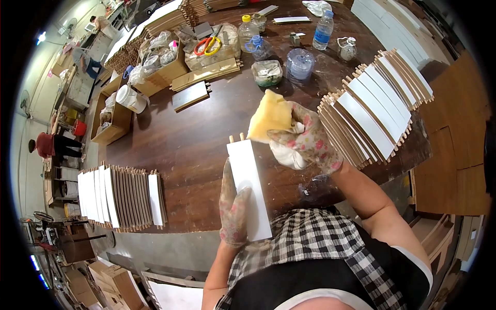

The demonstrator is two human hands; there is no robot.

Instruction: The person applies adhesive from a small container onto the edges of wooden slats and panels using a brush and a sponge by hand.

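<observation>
My left hand [233, 214], in a floral glove, grips a white board [249, 186] by its long side, thumb on the white face. Two wooden dowels [236, 138] stick out of the board's far end. In the same kind of glove, my right hand [309, 137] is closed around a yellow sponge [270, 116] and a wad of white cloth [287, 155]. The sponge is just above and beside the dowel end; whether they touch I cannot tell. Rows of similar doweled boards stand on the table at the left [119, 199] and at the right [372, 111].
On the brown table [181, 150] are scissors [207, 46], a water bottle [323, 31], a lidded plastic tub [300, 64], a small glass dish [267, 73] and a white bucket [131, 98]. Cardboard boxes [156, 72] hold bagged items. Several people are in the far left background.
</observation>
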